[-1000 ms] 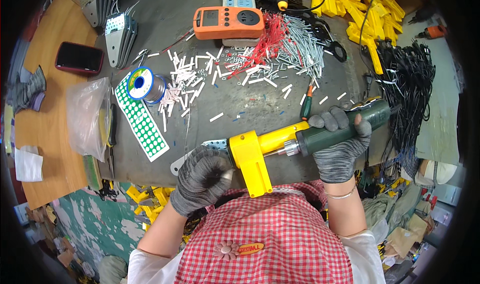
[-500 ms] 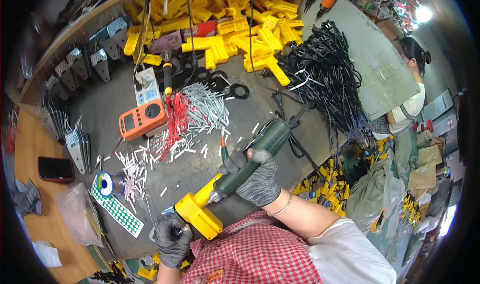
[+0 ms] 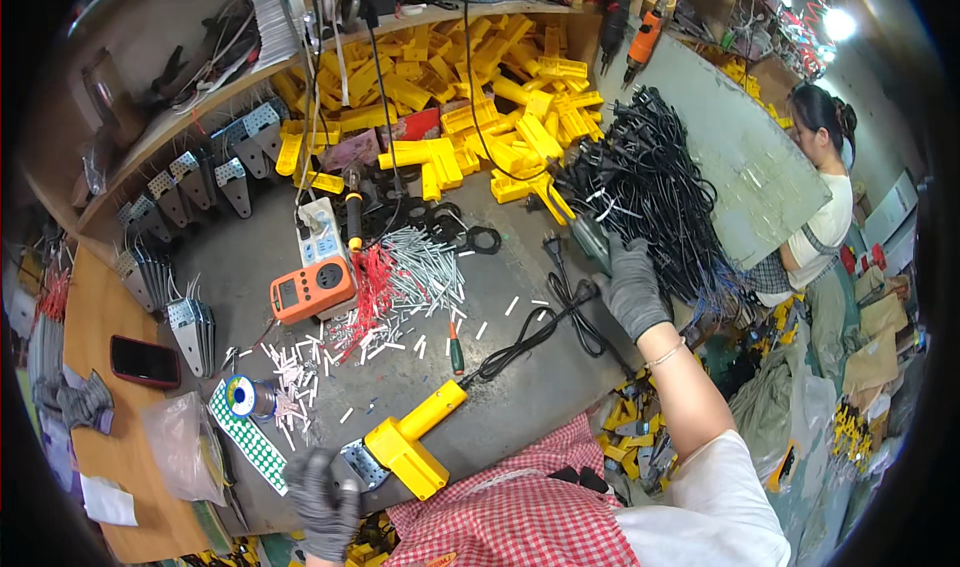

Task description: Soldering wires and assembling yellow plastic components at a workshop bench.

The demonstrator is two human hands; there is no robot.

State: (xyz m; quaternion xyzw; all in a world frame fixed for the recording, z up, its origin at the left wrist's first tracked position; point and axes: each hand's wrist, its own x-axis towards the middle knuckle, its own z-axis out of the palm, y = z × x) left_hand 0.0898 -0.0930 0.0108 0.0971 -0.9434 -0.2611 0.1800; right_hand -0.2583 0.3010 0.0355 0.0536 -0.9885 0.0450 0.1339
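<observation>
My right hand point(image 3: 634, 289), in a grey glove, is closed round a dark green electric screwdriver point(image 3: 590, 241), beside the heap of black cords. Near the front edge of the table lies a yellow plastic tool housing point(image 3: 408, 452). A metal plate point(image 3: 364, 464) with holes sticks out of its left end, and a black power cord point(image 3: 515, 345) runs from its upper end. My left hand point(image 3: 323, 507), gloved in grey, is just left of that plate. Its fingers are blurred and partly hidden, so I cannot make out whether it grips anything.
Yellow housings point(image 3: 440, 67) pile up at the back, beside bundled black cords point(image 3: 655, 157). Screws point(image 3: 425, 267), red wires point(image 3: 372, 289), an orange meter point(image 3: 313, 289), a solder spool point(image 3: 250, 397) and a small green-handled screwdriver point(image 3: 456, 352) lie mid-table. A person point(image 3: 825, 182) sits at the right.
My right hand has carried the electric screwdriver off the yellow housing, away to the far right. The housing now rests on the table edge with its cord in view. My left hand has shifted slightly down and left.
</observation>
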